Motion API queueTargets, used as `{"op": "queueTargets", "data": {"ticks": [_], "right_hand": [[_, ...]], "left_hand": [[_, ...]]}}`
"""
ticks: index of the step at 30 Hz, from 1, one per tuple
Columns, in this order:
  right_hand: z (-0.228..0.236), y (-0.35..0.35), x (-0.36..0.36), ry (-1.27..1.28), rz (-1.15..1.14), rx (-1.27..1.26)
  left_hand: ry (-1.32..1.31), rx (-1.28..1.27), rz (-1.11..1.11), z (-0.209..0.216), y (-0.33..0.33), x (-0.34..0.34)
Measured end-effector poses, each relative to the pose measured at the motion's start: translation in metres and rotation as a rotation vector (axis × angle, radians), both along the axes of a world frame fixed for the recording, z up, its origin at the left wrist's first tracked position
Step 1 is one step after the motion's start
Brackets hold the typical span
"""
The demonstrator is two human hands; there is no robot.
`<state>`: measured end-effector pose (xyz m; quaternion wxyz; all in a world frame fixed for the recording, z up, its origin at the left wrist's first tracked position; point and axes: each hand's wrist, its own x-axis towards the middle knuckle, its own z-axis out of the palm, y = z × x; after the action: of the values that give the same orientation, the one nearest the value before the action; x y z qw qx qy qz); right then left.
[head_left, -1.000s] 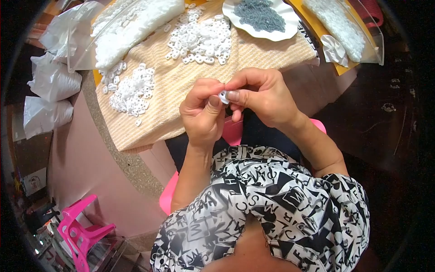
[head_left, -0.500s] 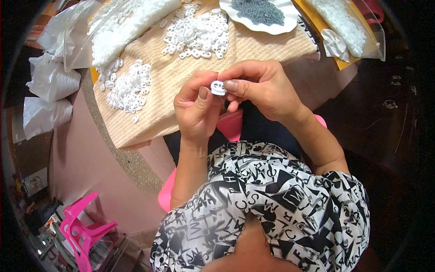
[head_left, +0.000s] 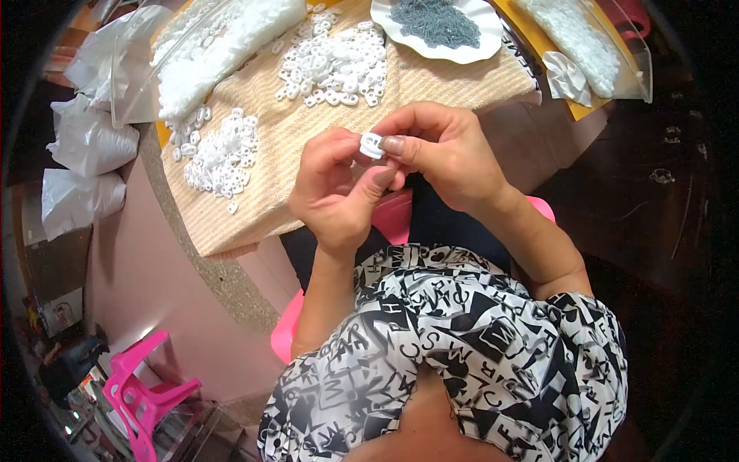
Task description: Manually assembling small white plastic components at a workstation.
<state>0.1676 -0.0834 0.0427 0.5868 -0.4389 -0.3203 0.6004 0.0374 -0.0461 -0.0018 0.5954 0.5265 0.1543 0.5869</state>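
A small white plastic cord lock point(head_left: 371, 145) with holes in it is pinched between the thumb and index finger of my right hand point(head_left: 446, 158). My left hand point(head_left: 335, 185) is just to its left, fingers curled and thumb apart from them. The left index fingertip is at the piece's left side, and the left thumb reaches under it toward my right fingers. Beyond my hands, a heap of white two-hole pieces point(head_left: 335, 61) lies on the striped beige cloth point(head_left: 285, 146). A second heap of smaller white pieces point(head_left: 223, 158) lies to the left.
A scalloped white plate point(head_left: 462, 54) of small grey springs point(head_left: 435, 27) stands at the back. Clear trays of white parts point(head_left: 231, 54) flank the table. A crumpled white paper point(head_left: 567, 78) sits at right. White plastic bags point(head_left: 85, 200) and a pink stool point(head_left: 142, 393) are at left.
My left thumb has swung right and down, away from the index finger, to beneath the cord lock. The piece has tilted slightly. My right hand keeps its pinch.
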Motion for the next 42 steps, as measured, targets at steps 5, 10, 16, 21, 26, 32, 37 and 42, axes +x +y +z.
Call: {"op": "queueTargets", "data": {"ticks": [5,10,16,21,26,32,37,42], "right_hand": [[0.001,0.000,0.002,-0.084,0.023,0.028],[0.003,-0.005,0.003,-0.123,0.033,0.074],[-0.001,-0.006,-0.003,-0.007,0.007,0.048],[0.010,-0.007,0.000,-0.055,0.003,0.100],[0.011,0.000,0.005,-0.065,-0.023,0.073],[0.011,-0.008,0.001,-0.099,0.056,0.054],[0.012,-0.010,0.001,-0.121,0.126,0.107],[0.016,-0.011,0.004,-0.131,0.174,0.083]], "left_hand": [[0.175,0.157,0.183,0.001,0.002,-0.002],[0.334,0.383,0.328,0.008,-0.003,-0.004],[0.449,0.497,0.489,0.000,-0.007,0.002],[0.461,0.505,0.488,0.013,-0.007,0.004],[0.048,-0.097,-0.039,0.003,0.002,-0.001],[-0.135,-0.250,-0.232,0.004,0.002,-0.007],[-0.228,-0.228,-0.310,0.000,0.003,-0.007],[-0.197,-0.195,-0.327,0.001,0.003,-0.008]]}}
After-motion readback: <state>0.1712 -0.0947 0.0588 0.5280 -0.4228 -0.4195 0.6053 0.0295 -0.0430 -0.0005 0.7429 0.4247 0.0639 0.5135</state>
